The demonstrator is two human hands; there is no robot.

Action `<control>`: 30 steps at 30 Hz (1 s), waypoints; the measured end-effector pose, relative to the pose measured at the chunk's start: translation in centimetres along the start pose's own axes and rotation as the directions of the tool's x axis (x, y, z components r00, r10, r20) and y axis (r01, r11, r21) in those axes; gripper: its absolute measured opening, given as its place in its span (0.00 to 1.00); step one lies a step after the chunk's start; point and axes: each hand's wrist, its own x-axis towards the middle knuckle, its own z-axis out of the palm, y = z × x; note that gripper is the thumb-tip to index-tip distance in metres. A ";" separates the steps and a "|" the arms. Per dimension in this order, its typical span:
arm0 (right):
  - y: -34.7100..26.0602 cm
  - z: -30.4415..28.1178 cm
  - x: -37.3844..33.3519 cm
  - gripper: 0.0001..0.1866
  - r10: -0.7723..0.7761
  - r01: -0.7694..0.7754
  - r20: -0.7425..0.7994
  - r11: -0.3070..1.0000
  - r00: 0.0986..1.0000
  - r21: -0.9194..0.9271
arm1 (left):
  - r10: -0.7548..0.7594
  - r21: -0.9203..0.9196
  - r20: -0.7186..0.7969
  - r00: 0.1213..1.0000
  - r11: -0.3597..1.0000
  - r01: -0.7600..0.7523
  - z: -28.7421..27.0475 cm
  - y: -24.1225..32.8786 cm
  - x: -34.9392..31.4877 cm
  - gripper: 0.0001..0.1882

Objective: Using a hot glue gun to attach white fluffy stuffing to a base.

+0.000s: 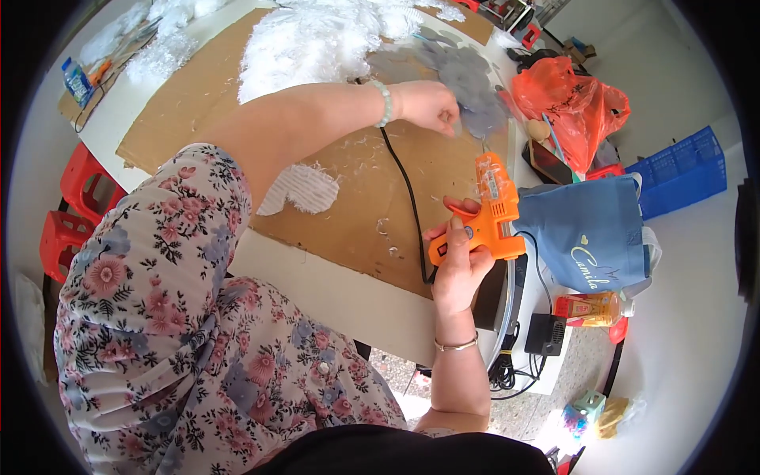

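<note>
In my right hand (453,277) is an orange hot glue gun (497,207), its fingers wrapped round the handle and its nozzle pointing away from me. The black cord (405,178) runs across the cardboard. My left hand (427,107) reaches over to the right with closed fingers, just beyond the nozzle. A small pale bit shows at its fingertips, too small to name. Next to this hand lie several thin grey discs (467,75) in an overlapping heap. A white fluffy piece with a ribbed edge (305,190) rests on the cardboard under my left arm.
Brown cardboard (356,229) covers much of the white table, strewn with white shreds. A big white fluffy pile (301,51) fills the far side. At right are a red plastic bag (570,107), a phone (548,162), a blue tote bag (582,233) and a black power adapter (545,334). Red stools (83,186) stand left.
</note>
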 end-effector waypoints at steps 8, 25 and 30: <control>2.5 -2.8 2.9 0.15 0.009 -0.011 0.060 1.000 0.998 0.027 | -0.184 0.016 -0.012 0.983 0.983 0.184 3.4 -3.3 3.3 0.29; 3.2 -1.5 4.0 0.15 0.037 -0.038 0.051 0.999 0.998 0.010 | -0.535 -0.394 -0.301 0.789 0.824 0.408 3.0 -6.0 4.8 0.39; 2.2 -0.6 4.6 0.16 0.054 -0.055 0.063 0.998 0.997 0.008 | -0.707 -0.217 -0.238 0.666 0.707 0.673 1.7 -6.2 6.5 0.25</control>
